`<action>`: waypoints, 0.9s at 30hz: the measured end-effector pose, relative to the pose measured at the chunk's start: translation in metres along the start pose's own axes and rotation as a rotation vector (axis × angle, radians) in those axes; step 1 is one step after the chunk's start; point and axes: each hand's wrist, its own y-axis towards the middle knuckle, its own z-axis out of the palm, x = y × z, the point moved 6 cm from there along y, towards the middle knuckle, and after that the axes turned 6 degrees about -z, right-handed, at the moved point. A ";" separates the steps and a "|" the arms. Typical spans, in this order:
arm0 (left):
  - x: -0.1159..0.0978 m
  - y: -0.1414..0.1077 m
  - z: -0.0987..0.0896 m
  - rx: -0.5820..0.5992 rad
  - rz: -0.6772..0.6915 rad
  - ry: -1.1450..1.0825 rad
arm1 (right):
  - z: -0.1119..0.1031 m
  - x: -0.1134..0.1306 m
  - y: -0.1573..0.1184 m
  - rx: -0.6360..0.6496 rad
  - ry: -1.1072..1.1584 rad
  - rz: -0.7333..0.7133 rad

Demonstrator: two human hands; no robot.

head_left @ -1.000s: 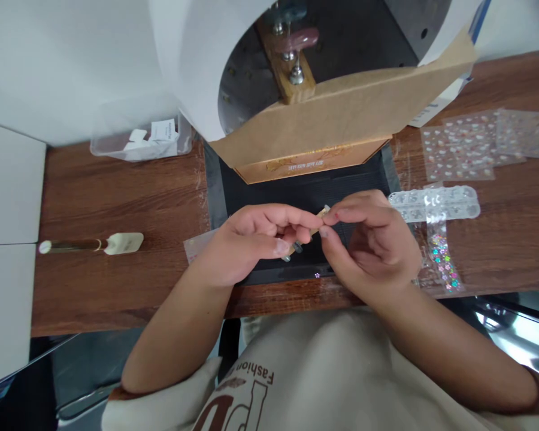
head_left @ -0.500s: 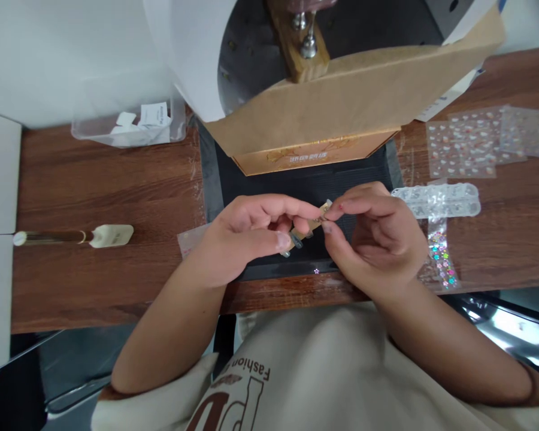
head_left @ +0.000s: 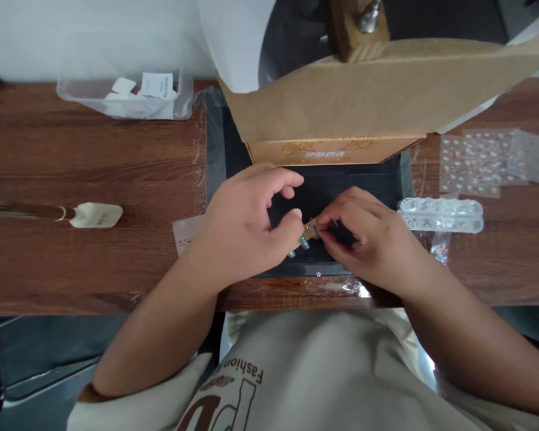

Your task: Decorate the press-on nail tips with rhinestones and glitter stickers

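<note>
A small tan strip (head_left: 309, 230) with grey-blue nail tips (head_left: 304, 242) on it lies above the black mat (head_left: 363, 179). My left hand (head_left: 251, 224) is beside its left end, thumb and index finger spread apart, the thumb near the strip; the other fingers are partly hidden. At the strip's right end my right hand (head_left: 368, 236) pinches with thumb and index finger. What sits in that pinch is too small to name. A tiny flower-shaped piece (head_left: 318, 274) rests at the mat's front edge.
A cardboard box (head_left: 336, 149) stands behind the hands. On the right are a clear compartment case (head_left: 442, 215) and sticker sheets (head_left: 469, 161). To the left are a clear plastic bin (head_left: 130, 99) and a cream-coloured bottle (head_left: 96, 215).
My left index finger has lifted off the strip and away from the thumb. The right hand has turned more palm-down, still at the strip's end. The whole view has shifted.
</note>
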 end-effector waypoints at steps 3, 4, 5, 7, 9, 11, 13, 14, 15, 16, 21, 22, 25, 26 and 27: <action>0.003 0.001 0.001 -0.003 -0.016 0.044 | 0.003 -0.002 0.001 0.036 -0.017 0.009; 0.004 0.001 0.001 0.000 -0.021 0.048 | 0.003 -0.002 0.001 0.043 -0.018 0.015; 0.004 0.001 0.001 0.003 -0.021 0.049 | 0.004 -0.002 0.002 0.050 -0.016 0.020; 0.003 0.001 0.001 0.009 -0.018 0.050 | 0.004 -0.003 0.002 0.057 -0.011 0.033; 0.002 0.001 0.001 0.017 -0.021 0.063 | 0.004 -0.004 0.002 0.062 -0.003 0.040; 0.003 0.001 0.001 0.024 -0.030 0.082 | 0.004 -0.005 0.002 0.070 0.007 0.040; 0.004 0.002 0.001 0.024 -0.038 0.097 | 0.005 -0.005 0.002 0.082 0.009 0.043; 0.004 0.002 0.001 0.021 -0.041 0.101 | 0.005 -0.005 0.002 0.087 0.010 0.044; 0.005 0.002 0.001 0.019 -0.045 0.101 | 0.005 -0.005 0.002 0.091 0.009 0.043; 0.006 0.002 0.001 0.017 -0.048 0.099 | 0.005 -0.005 0.001 0.094 0.009 0.041; 0.006 0.001 -0.001 0.009 -0.049 0.071 | 0.007 -0.004 -0.001 0.113 -0.005 0.021; 0.006 0.001 -0.002 0.008 -0.049 0.067 | 0.007 -0.004 -0.001 0.112 -0.009 0.016; 0.006 0.000 -0.002 0.008 -0.048 0.062 | 0.007 -0.003 -0.002 0.109 -0.020 0.002; 0.005 0.000 -0.002 0.007 -0.045 0.067 | 0.007 -0.003 -0.002 0.108 -0.024 -0.003; 0.005 0.000 -0.002 0.008 -0.042 0.078 | 0.007 -0.003 -0.002 0.109 -0.026 -0.006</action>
